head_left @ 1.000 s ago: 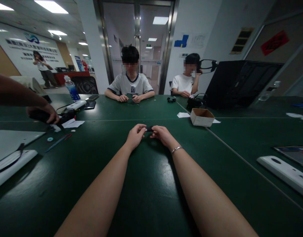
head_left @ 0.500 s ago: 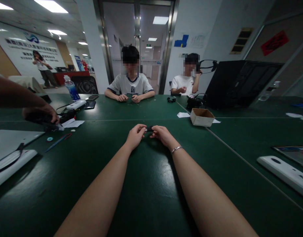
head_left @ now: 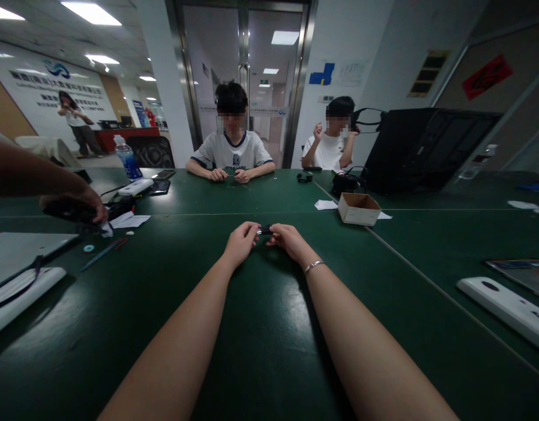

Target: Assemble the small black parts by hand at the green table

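Note:
Between my two hands, just over the green table (head_left: 269, 327), is a small black stick with a silver band (head_left: 264, 230). It lies sideways, and its exact kind is too small to make out. My left hand (head_left: 243, 242) pinches its left, silver-banded end between thumb and fingers. At the other end, the black part is pinched by my right hand (head_left: 289, 240), whose wrist carries a silver bracelet. Fingertips hide both ends of the stick.
A small open box (head_left: 359, 209) stands beyond my right hand. On the left, a co-worker's hand (head_left: 91, 204) holds a dark object near a silver laptop (head_left: 27, 245). Blue tweezers (head_left: 102, 255) lie nearby. A white device (head_left: 506, 307) sits at right. Two people sit opposite.
My hands stay almost in place; slightly more of the silver band shows between them. The person at the back right has raised a hand. The co-worker's hand on the left has shifted slightly.

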Motion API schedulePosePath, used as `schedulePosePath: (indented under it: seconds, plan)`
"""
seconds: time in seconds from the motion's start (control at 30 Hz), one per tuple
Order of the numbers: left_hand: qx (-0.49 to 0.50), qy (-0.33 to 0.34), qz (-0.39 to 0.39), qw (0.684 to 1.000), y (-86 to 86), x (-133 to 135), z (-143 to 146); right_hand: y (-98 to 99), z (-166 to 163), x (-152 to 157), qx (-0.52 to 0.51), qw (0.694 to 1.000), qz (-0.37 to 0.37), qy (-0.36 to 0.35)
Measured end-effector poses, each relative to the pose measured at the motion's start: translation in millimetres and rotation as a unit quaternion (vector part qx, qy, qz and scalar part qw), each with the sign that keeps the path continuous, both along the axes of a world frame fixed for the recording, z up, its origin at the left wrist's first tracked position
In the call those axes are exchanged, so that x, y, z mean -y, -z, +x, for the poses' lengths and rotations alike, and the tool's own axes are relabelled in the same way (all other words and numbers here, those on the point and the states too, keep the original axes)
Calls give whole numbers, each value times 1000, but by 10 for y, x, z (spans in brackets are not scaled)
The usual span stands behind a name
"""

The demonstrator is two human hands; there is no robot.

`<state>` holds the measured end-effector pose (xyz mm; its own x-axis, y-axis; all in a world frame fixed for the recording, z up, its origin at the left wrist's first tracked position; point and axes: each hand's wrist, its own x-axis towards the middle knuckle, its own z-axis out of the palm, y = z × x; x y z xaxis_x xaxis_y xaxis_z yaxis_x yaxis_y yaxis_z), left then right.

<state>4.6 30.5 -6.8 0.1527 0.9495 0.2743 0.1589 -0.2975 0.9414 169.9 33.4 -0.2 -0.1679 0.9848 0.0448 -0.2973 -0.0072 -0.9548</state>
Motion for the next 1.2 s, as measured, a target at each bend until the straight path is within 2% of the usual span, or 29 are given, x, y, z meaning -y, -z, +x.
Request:
schedulePosePath:
  seconds: [0.5, 0.77, 1.2]
  plan:
    - [-26, -14, 6, 1000, -4, 7, -22, -22, -12, 17, 16, 1000, -2, -10]
    - [44, 22, -20, 999, -25, 28, -3, 15, 9, -13, 2, 1000, 6, -17]
    - [47, 7, 0, 999, 60, -13, 10, 9, 2, -22, 9, 1000, -3, -11]
